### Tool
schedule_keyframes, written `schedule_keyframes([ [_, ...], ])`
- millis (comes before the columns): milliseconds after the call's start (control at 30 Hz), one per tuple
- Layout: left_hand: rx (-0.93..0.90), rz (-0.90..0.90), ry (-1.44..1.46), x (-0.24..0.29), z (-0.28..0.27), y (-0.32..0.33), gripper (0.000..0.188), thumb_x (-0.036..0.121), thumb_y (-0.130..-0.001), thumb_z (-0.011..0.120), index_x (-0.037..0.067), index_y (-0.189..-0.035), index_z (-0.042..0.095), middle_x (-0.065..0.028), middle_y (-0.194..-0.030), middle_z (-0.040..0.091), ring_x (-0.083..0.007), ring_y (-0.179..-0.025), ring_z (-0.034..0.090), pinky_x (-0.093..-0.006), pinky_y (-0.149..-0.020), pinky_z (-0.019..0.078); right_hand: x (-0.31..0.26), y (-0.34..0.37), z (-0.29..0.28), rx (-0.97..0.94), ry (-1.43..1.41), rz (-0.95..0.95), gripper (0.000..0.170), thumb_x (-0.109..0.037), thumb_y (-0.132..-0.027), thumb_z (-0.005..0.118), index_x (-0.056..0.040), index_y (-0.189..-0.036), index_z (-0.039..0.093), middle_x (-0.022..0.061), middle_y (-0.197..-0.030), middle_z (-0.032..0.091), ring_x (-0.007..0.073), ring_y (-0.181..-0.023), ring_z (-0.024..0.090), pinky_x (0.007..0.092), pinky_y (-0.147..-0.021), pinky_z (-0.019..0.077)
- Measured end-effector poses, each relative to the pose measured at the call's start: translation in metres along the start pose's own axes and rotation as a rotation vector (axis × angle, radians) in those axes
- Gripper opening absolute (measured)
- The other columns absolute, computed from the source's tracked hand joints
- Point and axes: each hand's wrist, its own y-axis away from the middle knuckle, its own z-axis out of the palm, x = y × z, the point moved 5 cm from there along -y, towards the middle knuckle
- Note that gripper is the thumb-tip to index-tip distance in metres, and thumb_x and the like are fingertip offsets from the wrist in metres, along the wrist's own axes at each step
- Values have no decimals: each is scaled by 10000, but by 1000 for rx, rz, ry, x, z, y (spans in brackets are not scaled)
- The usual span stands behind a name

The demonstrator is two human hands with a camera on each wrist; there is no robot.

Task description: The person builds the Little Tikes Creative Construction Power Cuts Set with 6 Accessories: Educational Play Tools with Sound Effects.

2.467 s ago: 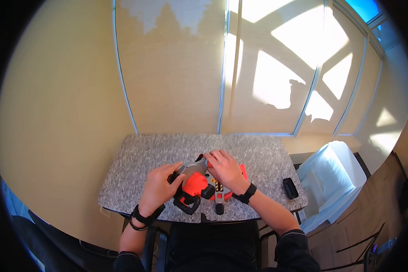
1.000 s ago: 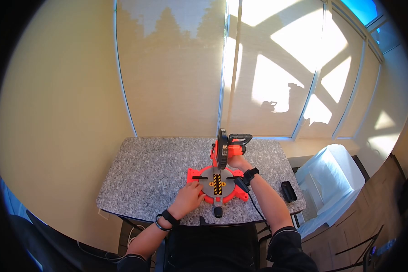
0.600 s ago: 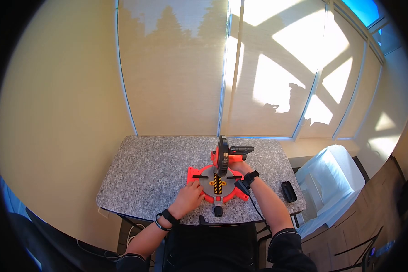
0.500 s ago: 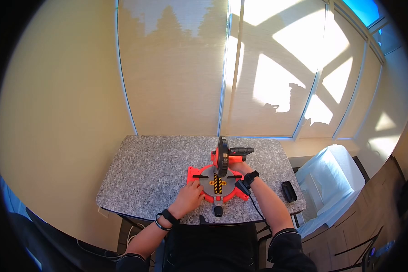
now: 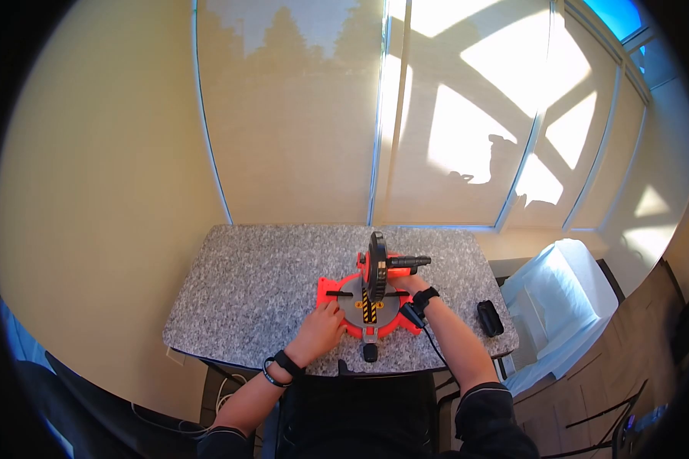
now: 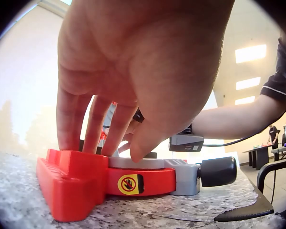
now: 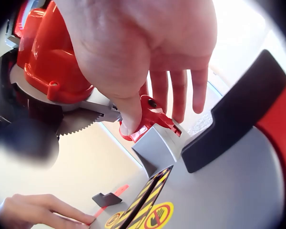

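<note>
A red, grey and black toy miter saw (image 5: 377, 268) stands on the table, its head raised over the round grey base plate (image 5: 348, 314). My left hand (image 5: 319, 334) rests on the base's left side. In the left wrist view its straight fingers and thumb reach down onto the plate beside the red foot (image 6: 69, 188). Behind the saw head, my right hand (image 5: 407, 282) is at the rear hinge. The right wrist view shows the thumb pressed on the red hinge bracket (image 7: 152, 114), with fingers on its far side. The toothed grey blade (image 7: 78, 122) shows there too.
On the granite-patterned table (image 5: 245, 275), a small black case (image 5: 489, 318) lies near the right edge. A chair with a pale blue cover (image 5: 563, 287) stands to the right. Shaded windows run behind the table; a black knob (image 5: 370, 352) sticks out at the saw's front.
Earlier, both hands were on the saw head, which leaned left; it then stood up and the right hand moved behind it. The left hand moved onto the base. Lately the handle has tipped down slightly.
</note>
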Motion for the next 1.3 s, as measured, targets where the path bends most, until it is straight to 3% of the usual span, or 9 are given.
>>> schedule_keyframes([
  [667,-79,-4,48,0,-6,-2,280,129,-820,710,-7,-1048,623,-173,-1130,594,-364,-1130,589,-456,-923,543,-12,-3,2,28,-105,-192,418,-41,-966,685,-36,-1378,614,58,-1289,693,133,-1161,651,313,-1040,533],
  [767,-73,0,55,-3,-3,1,280,125,-822,706,-2,-1056,622,-168,-1127,594,-359,-1132,588,-453,-917,545,-29,0,-1,10,-75,-162,419,-52,-962,693,-50,-1374,620,65,-1293,694,143,-1173,649,324,-1050,526],
  [833,-77,-1,55,-5,-1,1,280,123,-823,705,0,-1062,623,-165,-1126,593,-356,-1133,588,-451,-914,546,-53,4,-5,-52,184,142,427,-77,-960,704,-68,-1379,622,66,-1299,693,157,-1189,646,337,-1060,518],
  [933,-64,3,46,-4,-1,2,291,117,-827,704,1,-1082,625,-159,-1127,596,-354,-1141,587,-449,-910,547,-47,6,-5,-2,198,29,428,-104,-959,712,-82,-1378,625,68,-1307,689,170,-1202,642,344,-1068,509],
  [1000,-127,-40,55,-7,1,4,428,121,-839,720,-3,-1237,621,-157,-1233,590,-356,-1186,584,-440,-990,519,-42,5,-4,-11,225,32,417,-104,-966,701,-77,-1375,625,74,-1315,684,182,-1206,642,350,-1073,506],
  [1067,-133,-41,61,-8,2,6,438,121,-844,720,-3,-1251,618,-159,-1246,584,-355,-1197,579,-439,-995,518,-29,2,-1,-19,253,35,406,-103,-973,690,-73,-1372,625,80,-1324,680,193,-1209,643,356,-1077,502],
  [1133,-135,-41,70,-8,2,6,448,121,-848,721,-2,-1266,614,-160,-1260,577,-354,-1208,574,-438,-1001,516,-6,-2,4,-69,-68,-56,415,-101,-968,688,-58,-1374,615,111,-1337,673,243,-1238,632,382,-1099,481],
  [1233,-145,-42,59,-7,2,7,474,132,-854,727,-2,-1291,604,-160,-1285,565,-351,-1224,567,-437,-1008,514,16,18,-8,1,161,52,468,-138,-944,720,-44,-1386,598,145,-1374,648,288,-1283,604,401,-1105,467],
  [1300,-157,-57,53,-7,3,7,486,134,-854,731,-10,-1298,596,-164,-1293,561,-350,-1235,558,-435,-1020,506,19,27,-19,-9,171,97,513,-176,-921,751,-46,-1392,593,156,-1399,630,303,-1308,586,407,-1109,459],
])
